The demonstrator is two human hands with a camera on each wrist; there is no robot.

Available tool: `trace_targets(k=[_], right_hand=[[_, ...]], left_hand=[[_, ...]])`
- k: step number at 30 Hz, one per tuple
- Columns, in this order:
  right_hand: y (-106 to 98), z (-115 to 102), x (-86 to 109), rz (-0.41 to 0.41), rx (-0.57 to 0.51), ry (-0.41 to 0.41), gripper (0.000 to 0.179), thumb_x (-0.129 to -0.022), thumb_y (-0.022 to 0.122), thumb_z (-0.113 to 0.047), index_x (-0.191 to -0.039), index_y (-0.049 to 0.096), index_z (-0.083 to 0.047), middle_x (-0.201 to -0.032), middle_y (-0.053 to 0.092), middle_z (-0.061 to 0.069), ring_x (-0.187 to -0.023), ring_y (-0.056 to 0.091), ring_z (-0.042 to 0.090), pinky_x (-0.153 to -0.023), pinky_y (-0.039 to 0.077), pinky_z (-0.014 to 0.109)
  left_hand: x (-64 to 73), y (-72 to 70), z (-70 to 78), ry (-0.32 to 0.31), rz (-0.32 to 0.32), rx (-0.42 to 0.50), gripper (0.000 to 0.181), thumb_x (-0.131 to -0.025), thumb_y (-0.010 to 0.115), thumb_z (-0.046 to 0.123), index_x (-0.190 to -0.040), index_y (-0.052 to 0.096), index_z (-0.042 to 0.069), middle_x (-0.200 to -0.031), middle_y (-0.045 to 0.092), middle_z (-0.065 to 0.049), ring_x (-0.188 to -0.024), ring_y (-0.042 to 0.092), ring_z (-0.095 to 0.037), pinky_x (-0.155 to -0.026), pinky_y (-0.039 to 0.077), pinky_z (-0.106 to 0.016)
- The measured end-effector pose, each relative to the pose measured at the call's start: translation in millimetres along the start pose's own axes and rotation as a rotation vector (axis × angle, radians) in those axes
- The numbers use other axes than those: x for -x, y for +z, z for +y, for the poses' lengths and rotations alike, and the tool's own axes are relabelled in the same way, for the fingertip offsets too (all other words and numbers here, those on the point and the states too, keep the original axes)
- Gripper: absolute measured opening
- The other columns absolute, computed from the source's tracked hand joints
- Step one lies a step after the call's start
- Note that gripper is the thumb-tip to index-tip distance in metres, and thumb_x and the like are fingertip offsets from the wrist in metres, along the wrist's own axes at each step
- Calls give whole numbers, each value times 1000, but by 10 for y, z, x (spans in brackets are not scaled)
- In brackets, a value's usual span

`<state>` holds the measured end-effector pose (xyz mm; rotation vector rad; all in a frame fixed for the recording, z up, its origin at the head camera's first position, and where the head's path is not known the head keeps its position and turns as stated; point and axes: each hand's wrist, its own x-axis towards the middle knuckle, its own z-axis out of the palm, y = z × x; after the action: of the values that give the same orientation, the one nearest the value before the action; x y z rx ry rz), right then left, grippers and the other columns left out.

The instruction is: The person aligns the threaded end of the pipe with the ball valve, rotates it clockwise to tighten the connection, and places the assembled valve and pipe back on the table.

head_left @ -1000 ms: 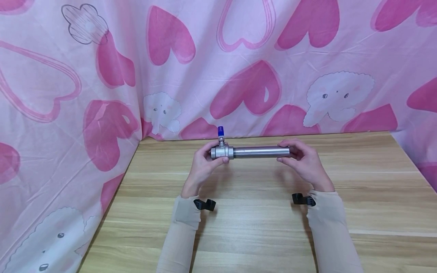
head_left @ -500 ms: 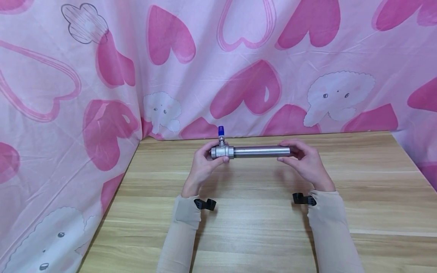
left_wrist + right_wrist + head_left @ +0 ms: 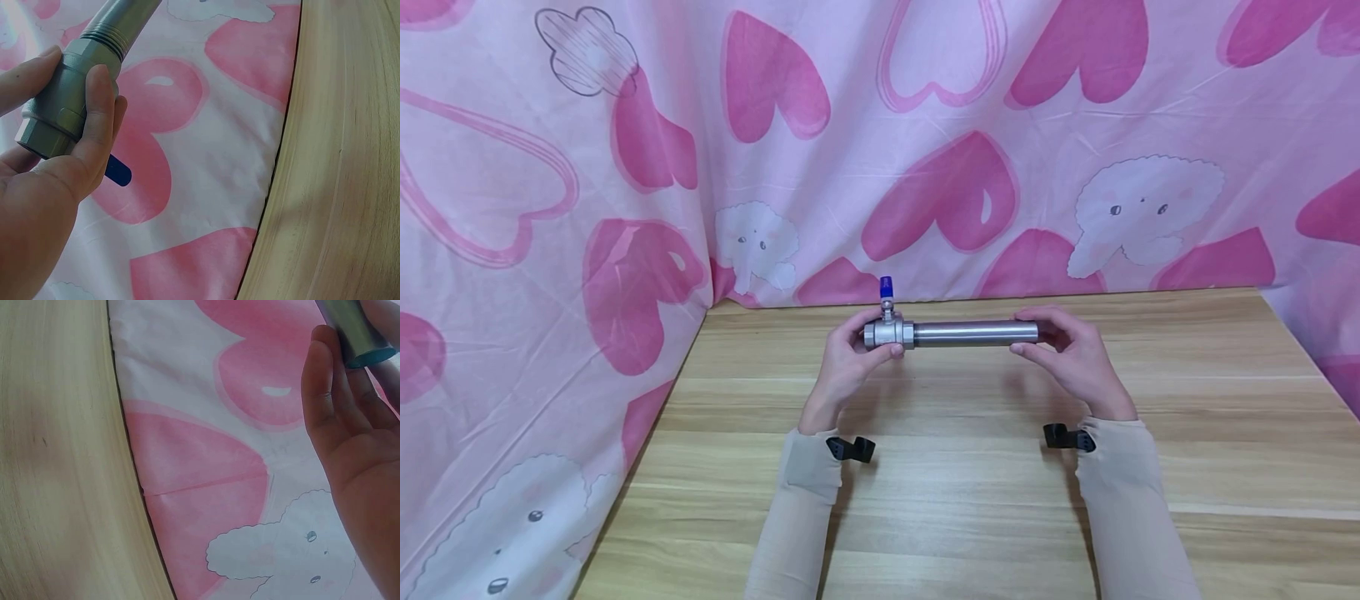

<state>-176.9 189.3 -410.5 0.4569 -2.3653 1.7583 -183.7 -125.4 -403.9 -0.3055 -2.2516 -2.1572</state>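
A metal ball valve point(image 3: 890, 333) with a blue-sleeved lever point(image 3: 886, 287) is joined to a steel pipe point(image 3: 973, 334), held level above the table. My left hand point(image 3: 846, 362) grips the valve body between thumb and fingers. At the other end, my right hand point(image 3: 1071, 358) holds the pipe's free end, thumb below and fingers behind. Screw threads point(image 3: 106, 37) show where pipe meets valve in the left wrist view. In the right wrist view the pipe's open end point(image 3: 372, 357) points toward the palm. The lever stands up and away from the hands.
The wood-grain table point(image 3: 958, 500) lies under both arms. Pink heart-patterned cloth point(image 3: 940, 192) hangs along its back and left edges. Black wrist mounts point(image 3: 852, 450) stick inward from the sleeves.
The valve and pipe have shifted very slightly to the right with both hands. The grips look the same.
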Motion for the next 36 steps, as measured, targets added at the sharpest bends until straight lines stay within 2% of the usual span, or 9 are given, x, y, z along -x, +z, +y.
trace_targets(k=[20, 36], right_hand=[[-1, 13, -8, -4, -14, -11, 39, -82, 74, -3, -120, 64, -3, -105, 64, -10, -87, 59, 8, -78, 52, 13], [-8, 0, -1, -4, 14, 42, 37, -85, 73, -10, -121, 64, -6, -103, 63, -11, -84, 60, 7, -74, 53, 13]], left_hand=[[15, -7, 17, 0, -18, 3, 58, -76, 76, -3, -130, 57, 4, -129, 59, -19, -102, 60, -21, -86, 55, -22], [6, 7, 11, 19, -31, 8, 61, -75, 76, -6, -131, 54, 0, -129, 59, -20, -101, 60, -19, -87, 56, -25]])
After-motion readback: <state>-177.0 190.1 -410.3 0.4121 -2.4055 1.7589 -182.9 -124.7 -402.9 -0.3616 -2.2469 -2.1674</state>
